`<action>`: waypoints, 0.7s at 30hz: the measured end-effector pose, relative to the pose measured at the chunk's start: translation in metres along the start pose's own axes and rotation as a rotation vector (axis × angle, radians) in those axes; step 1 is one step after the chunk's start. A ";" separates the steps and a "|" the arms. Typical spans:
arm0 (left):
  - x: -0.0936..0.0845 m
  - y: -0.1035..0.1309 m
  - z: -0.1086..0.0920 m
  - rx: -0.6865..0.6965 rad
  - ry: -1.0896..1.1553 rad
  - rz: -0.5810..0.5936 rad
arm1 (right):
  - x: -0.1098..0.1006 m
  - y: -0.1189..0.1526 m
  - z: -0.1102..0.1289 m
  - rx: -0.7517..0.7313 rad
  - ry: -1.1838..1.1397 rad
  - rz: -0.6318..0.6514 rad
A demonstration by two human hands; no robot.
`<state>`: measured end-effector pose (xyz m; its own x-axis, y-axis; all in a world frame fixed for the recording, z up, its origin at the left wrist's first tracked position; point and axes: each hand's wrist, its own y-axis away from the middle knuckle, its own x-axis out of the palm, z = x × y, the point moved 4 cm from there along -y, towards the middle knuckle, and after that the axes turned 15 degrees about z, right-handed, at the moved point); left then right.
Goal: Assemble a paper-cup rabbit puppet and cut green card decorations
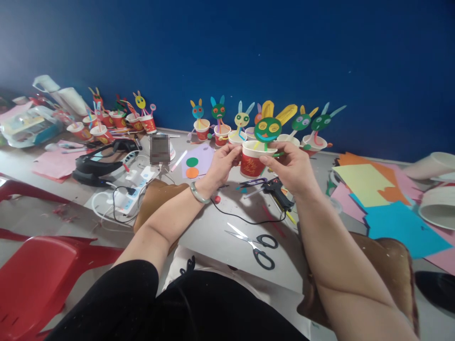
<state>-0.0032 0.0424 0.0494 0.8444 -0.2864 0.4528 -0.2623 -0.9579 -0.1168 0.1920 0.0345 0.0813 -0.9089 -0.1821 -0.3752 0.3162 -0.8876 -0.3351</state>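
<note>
Between both hands I hold a red and white paper cup (pixel 251 163) above the table. A green paper rabbit head (pixel 267 130) with yellow ears, yellow ringed eyes and a blue mouth rises out of it. My left hand (pixel 223 166), with a bangle at the wrist, is closed on the cup's left side. Gripping the right side is my right hand (pixel 293 168), its thumb on the front of the cup. Below lie a black glue gun (pixel 279 193) with its cord and black-handled scissors (pixel 261 246), blades parted.
Several similar cup figures (pixel 218 123) stand along the blue wall. Coloured paper sheets (pixel 401 227) lie at right. A power strip (pixel 137 192) with cords and a black headset (pixel 97 161) are at left, near a red chair (pixel 42 274). A purple sheet (pixel 199 158) carries paper circles.
</note>
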 end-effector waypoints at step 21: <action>0.003 0.002 -0.001 -0.010 0.086 -0.066 | 0.002 -0.001 -0.005 -0.006 -0.040 0.018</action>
<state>-0.0020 0.0400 0.0517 0.8168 -0.2194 0.5335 -0.2124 -0.9743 -0.0754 0.1909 0.0374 0.0770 -0.9130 -0.2150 -0.3466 0.3341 -0.8816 -0.3333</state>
